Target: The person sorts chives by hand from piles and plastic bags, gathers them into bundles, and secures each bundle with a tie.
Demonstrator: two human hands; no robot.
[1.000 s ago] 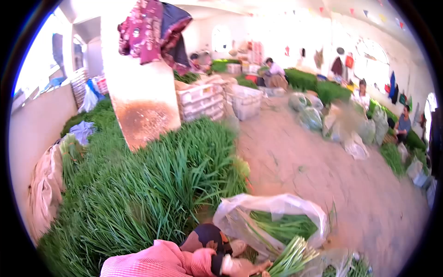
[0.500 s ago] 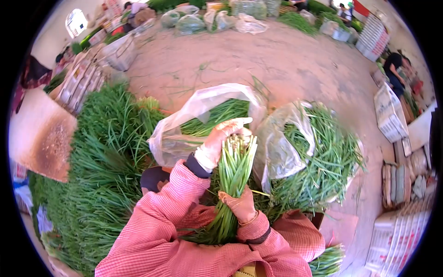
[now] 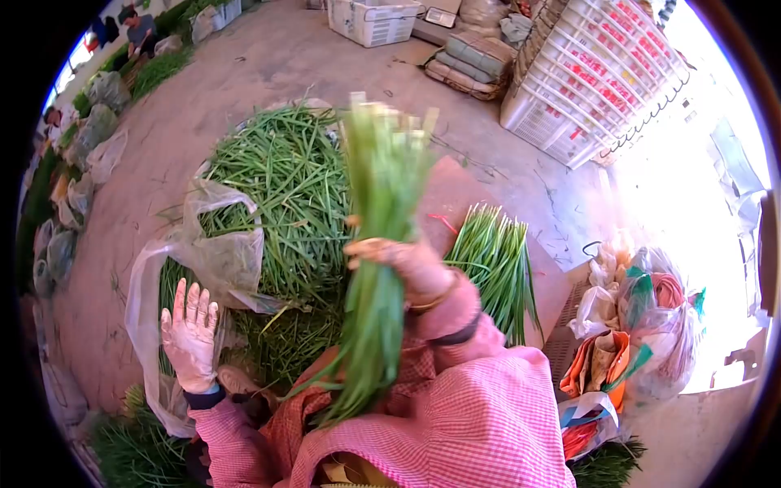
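Note:
My right hand (image 3: pixel 419 272) is wrapped round the middle of a bunch of garlic chives (image 3: pixel 378 191), blurred by motion. The pale cut ends point up and away from me; the long green leaves hang toward my lap. To the left, my gloved left hand (image 3: pixel 191 337) is open, palm showing and fingers apart, holding nothing. It is in front of a clear plastic bag (image 3: pixel 150 289); whether they touch I cannot tell. Beyond my hands lies a heap of loose green leaves (image 3: pixel 281 175). Another bunch of chives (image 3: pixel 492 256) rests on a reddish board (image 3: pixel 447 183) at the right.
Stacked white crates (image 3: pixel 582 89) stand at the far right, near folded sacks (image 3: pixel 468 65) and a white basket (image 3: pixel 374 22). Plastic bags of supplies (image 3: pixel 663 325) are at my right. More chives (image 3: pixel 142 447) lie at lower left. A person (image 3: pixel 140 32) sits far off at upper left.
My view has turned right. My left hand has let go of the chives' cut ends and opened out to the left. My right hand still holds the bunch, now swung toward the laid bunch.

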